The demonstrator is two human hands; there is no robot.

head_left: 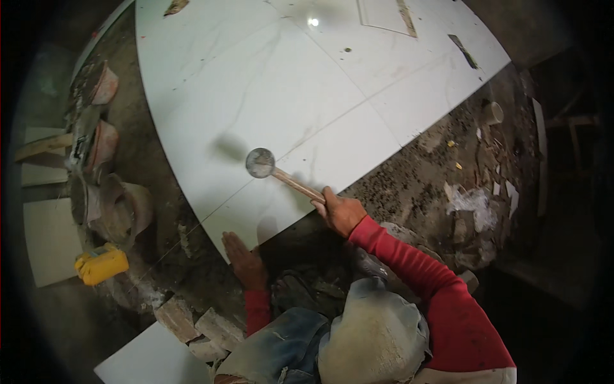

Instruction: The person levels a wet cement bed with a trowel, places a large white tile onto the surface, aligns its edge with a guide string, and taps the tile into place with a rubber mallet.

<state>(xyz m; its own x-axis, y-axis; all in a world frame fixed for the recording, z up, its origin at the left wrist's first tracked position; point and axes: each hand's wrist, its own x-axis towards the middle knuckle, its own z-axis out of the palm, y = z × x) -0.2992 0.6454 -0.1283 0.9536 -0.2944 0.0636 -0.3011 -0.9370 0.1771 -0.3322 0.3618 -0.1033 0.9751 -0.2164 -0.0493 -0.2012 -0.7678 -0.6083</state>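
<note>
Right hand: the right hand [339, 212] is closed around the wooden handle of a mallet [275, 170], fingers wrapped tight on the handle's near end; a red sleeve [422, 269] runs back from the wrist.
Mallet: its round grey head [260, 162] sits over the near white tile [268, 128], close beside a thin joint line between tiles; whether the head touches the surface cannot be told. A soft shadow lies just left of the head.
Left hand: the left hand [244, 259] lies flat, fingers straight and together, holding nothing. Its fingertips are at the near corner edge of the white tile, the palm over the dark ground.
Tiles: large glossy white tiles with faint grey veins are laid side by side and fill the upper middle of the view; a bright light spot [313, 22] reflects near the top.
Ground: rough dark mortar [409, 185] borders the tiles on the right and bottom, strewn with rubble and pale scraps [472, 203].
Left side: a yellow box-shaped tool [101, 264] lies on the ground, with dirty buckets [125, 208] stacked just above it and loose white tiles [48, 240] beside it at the far left.
Near edge: broken bricks [192, 323] lie beside another white tile [150, 358] at the bottom left.
Right side: a small pale cup [493, 112] stands on the mortar near the tile edge.
Lap: dusty blue trousers [288, 345] and a knee [377, 333] fill the bottom centre.
</note>
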